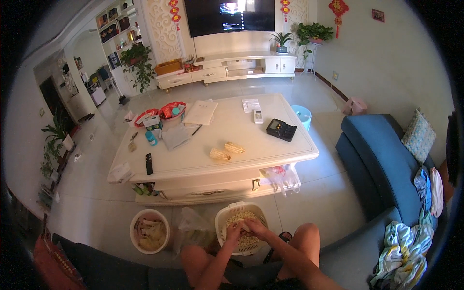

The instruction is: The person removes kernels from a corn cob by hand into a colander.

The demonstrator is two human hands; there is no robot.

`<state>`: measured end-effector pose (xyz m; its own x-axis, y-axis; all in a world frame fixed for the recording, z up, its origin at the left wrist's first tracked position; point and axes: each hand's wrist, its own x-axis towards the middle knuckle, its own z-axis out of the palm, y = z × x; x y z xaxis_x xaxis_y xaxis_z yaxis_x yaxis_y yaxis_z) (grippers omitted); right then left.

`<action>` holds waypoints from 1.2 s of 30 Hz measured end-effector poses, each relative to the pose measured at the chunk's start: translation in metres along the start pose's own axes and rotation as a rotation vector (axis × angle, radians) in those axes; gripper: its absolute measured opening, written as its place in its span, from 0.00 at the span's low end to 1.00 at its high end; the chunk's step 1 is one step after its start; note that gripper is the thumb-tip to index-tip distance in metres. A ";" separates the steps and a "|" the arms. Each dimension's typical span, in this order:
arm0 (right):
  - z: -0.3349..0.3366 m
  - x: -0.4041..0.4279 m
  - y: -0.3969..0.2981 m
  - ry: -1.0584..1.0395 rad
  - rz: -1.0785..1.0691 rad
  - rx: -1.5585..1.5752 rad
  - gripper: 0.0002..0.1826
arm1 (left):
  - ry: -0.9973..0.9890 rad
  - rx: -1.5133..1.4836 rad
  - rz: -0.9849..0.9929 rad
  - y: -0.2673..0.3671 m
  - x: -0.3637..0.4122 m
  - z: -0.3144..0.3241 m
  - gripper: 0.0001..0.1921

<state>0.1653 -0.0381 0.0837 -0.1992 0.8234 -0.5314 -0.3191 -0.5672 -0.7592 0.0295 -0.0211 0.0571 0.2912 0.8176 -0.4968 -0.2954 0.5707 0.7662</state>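
Both hands meet over a white plastic basket [222,217] that holds loose pale corn kernels [250,241]. Between them is a corn cob [246,227], mostly covered by the fingers. My left hand [235,231] grips it from the left, and my right hand [255,228] closes on it from the right. Two pale corn ears [219,154] lie on the coffee table [181,165] ahead. Left of the basket, a clear plastic bag [192,221] rests on the floor; its contents are unclear. Beyond that, a white bucket [132,232] contains husks or stripped cobs.
The coffee table's near edge and drawer stand just beyond the basket. A black remote [149,164], a blue-capped bottle [151,138], papers [200,112] and a black battery charger [281,129] lie on top. A blue sofa [377,159] extends along the right.
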 end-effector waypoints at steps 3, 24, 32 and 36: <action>-0.001 0.003 0.004 0.003 -0.061 0.011 0.19 | 0.013 0.074 0.013 -0.009 0.005 -0.003 0.18; -0.013 0.020 0.024 0.189 -0.180 -0.295 0.20 | 0.016 0.324 -0.017 0.012 -0.013 0.021 0.16; -0.004 0.021 0.022 0.142 -0.153 -0.192 0.19 | 0.119 0.401 -0.014 0.005 -0.008 0.012 0.25; -0.014 0.024 0.026 0.105 -0.148 -0.192 0.19 | 0.086 0.376 -0.074 0.008 -0.010 0.019 0.24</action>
<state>0.1652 -0.0332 0.0460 -0.0628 0.8971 -0.4374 -0.1540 -0.4417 -0.8838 0.0418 -0.0261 0.0764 0.2175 0.7878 -0.5763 0.0817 0.5736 0.8150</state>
